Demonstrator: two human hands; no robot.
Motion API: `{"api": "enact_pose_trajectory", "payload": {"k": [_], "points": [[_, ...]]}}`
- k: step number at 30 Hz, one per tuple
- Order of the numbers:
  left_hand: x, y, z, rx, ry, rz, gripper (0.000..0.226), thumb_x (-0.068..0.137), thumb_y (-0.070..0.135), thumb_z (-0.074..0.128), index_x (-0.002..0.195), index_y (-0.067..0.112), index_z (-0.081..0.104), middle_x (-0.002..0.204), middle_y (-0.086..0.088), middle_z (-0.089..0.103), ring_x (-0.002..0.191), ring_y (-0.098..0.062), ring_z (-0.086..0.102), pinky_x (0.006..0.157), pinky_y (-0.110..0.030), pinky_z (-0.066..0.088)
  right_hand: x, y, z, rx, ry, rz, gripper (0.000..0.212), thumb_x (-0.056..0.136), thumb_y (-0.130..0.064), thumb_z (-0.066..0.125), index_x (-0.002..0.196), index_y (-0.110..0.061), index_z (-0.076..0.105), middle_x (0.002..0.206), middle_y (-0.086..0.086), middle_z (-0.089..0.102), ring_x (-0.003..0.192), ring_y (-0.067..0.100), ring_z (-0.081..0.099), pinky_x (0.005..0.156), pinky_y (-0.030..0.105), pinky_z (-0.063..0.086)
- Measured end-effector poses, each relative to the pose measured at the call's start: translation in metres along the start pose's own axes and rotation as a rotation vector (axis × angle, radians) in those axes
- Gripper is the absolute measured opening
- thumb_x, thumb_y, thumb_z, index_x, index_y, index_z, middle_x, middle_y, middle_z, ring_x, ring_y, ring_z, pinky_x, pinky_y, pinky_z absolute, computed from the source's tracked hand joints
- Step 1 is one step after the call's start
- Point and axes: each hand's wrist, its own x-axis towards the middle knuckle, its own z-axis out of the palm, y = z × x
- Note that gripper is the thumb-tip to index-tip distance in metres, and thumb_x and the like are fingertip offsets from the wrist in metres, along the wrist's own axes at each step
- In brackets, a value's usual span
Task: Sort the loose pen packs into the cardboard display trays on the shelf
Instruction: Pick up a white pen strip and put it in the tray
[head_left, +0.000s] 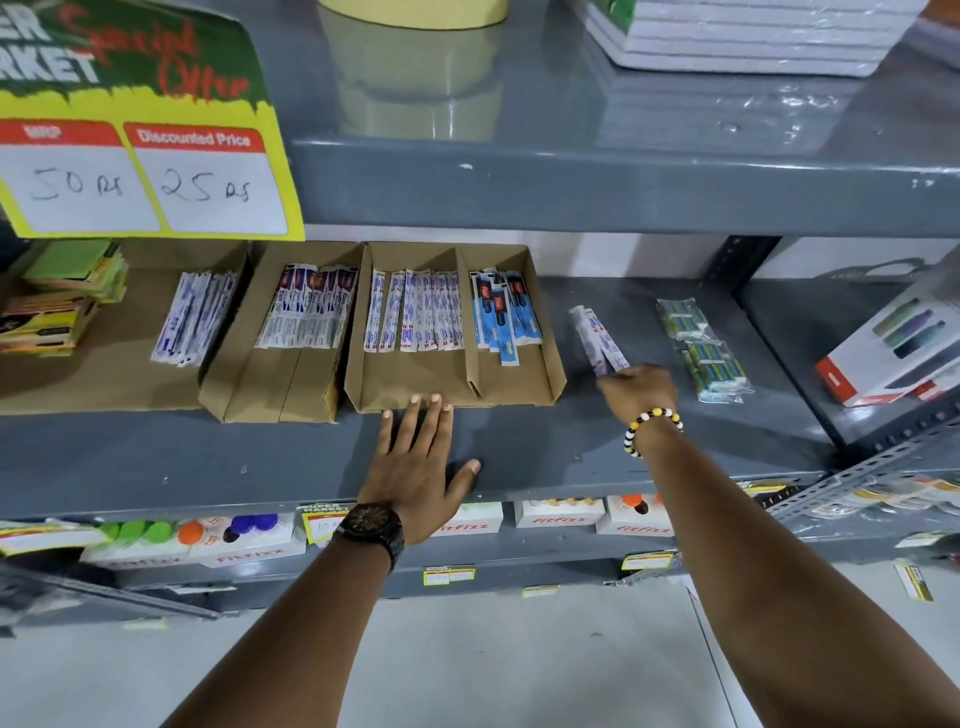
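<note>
Your left hand lies flat, fingers spread, on the shelf, tips touching the front of the divided cardboard tray. Your right hand pinches loose pen packs just right of that tray. Further back, sorted packs fill the trays.

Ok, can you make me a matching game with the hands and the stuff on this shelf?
Things:
1. left hand
2. right hand
3. blue pen packs
4. green packets

Places:
A. right compartment of the divided tray
B. gripping loose pen packs right of the tray
C. flat on the shelf, fingertips at the tray's front
D. bare shelf, farther right than the loose packs

Pairs: 1-C, 2-B, 3-A, 4-D
</note>
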Motion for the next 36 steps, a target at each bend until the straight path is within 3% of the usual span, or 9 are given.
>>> {"api": "enact_pose_trajectory", "payload": {"k": [3,7,10,13,17,21,24,28,36], "points": [[0.0,-0.002,-0.001,-0.04,-0.028,0.005,0.087,0.091,0.071,0.005,0.157,0.015,-0.011,0.166,-0.002,-0.015,0.151,-0.023,-0.023,0.123,-0.05,-0.009,-0.002,0.01,-0.018,0.24,0.0,0.028,0.017,0.06,-0.028,0.079,0.063,-0.015,0.068,0.072,0.014,0.074,0.07,0.032,0.071,0.076,0.047,0.062],[-0.001,-0.004,-0.013,-0.327,0.026,-0.043,0.094,0.088,0.074,0.02,0.158,0.017,-0.005,0.167,-0.003,-0.014,0.149,-0.021,-0.024,0.124,-0.047,-0.008,-0.022,0.008,-0.053,0.532,-0.034,-0.057,0.016,0.079,0.0,0.077,0.082,-0.01,0.065,0.087,0.018,0.071,0.064,0.017,0.07,0.064,0.026,0.062],[-0.001,-0.008,-0.027,-0.613,0.148,-0.155,0.091,0.089,0.065,0.042,0.158,0.017,0.008,0.168,-0.004,0.003,0.154,-0.019,-0.006,0.125,-0.049,0.009,-0.033,0.007,-0.073,0.6,-0.076,-0.167,0.022,0.08,0.001,0.076,0.098,-0.007,0.066,0.088,0.011,0.072,0.066,0.011,0.073,0.068,0.024,0.061],[0.0,-0.007,-0.051,-0.86,0.193,-0.204,0.08,0.094,0.055,0.055,0.157,0.022,0.02,0.166,-0.001,0.021,0.152,-0.015,0.018,0.122,-0.039,0.022,-0.045,0.003,-0.083,0.628,-0.166,-0.255,0.019,0.081,0.0,0.075,0.097,-0.009,0.07,0.087,0.009,0.075,0.07,0.012,0.073,0.072,0.026,0.061],[0.001,0.001,-0.091,-1.261,0.153,-0.267,0.06,0.089,0.048,0.067,0.143,0.034,0.045,0.142,0.005,0.054,0.13,-0.009,0.051,0.109,-0.036,0.041,-0.06,-0.005,-0.084,0.651,-0.295,-0.343,0.023,0.079,-0.013,0.077,0.102,-0.01,0.074,0.089,0.012,0.077,0.078,0.021,0.07,0.077,0.029,0.06],[-0.006,0.006,-0.111,-1.629,0.113,-0.269,0.058,0.082,0.038,0.07,0.136,0.024,0.056,0.138,0.001,0.06,0.115,-0.016,0.066,0.101,-0.041,0.053,-0.076,-0.013,-0.079,0.649,-0.378,-0.373,0.018,0.085,-0.007,0.072,0.103,-0.012,0.074,0.086,0.007,0.076,0.076,0.015,0.069,0.071,0.021,0.057],[-0.012,0.004,-0.115,-1.742,0.111,-0.273,0.059,0.08,0.033,0.069,0.136,0.015,0.057,0.131,-0.006,0.065,0.11,-0.021,0.07,0.094,-0.035,0.057,-0.085,-0.018,-0.077,0.614,-0.442,-0.381,0.02,0.085,-0.004,0.07,0.103,-0.012,0.073,0.085,0.005,0.076,0.075,0.013,0.068,0.071,0.02,0.057],[-0.019,-0.008,-0.118,-1.799,0.115,-0.306,0.037,0.091,0.015,0.066,0.128,0.01,0.064,0.118,-0.011,0.073,0.105,-0.023,0.072,0.084,-0.03,0.059,-0.094,-0.026,-0.075,0.551,-0.485,-0.395,0.022,0.085,-0.003,0.071,0.106,-0.01,0.073,0.085,0.004,0.077,0.074,0.013,0.068,0.069,0.02,0.056],[-0.021,-0.011,-0.118,-1.509,0.221,-0.371,0.031,0.081,0.015,0.08,0.11,0.017,0.073,0.099,0.0,0.073,0.094,-0.012,0.071,0.076,-0.028,0.059,-0.106,-0.032,-0.073,0.525,-0.526,-0.445,0.02,0.085,-0.002,0.07,0.1,-0.014,0.074,0.086,0.004,0.077,0.074,0.009,0.07,0.069,0.02,0.058]]}}
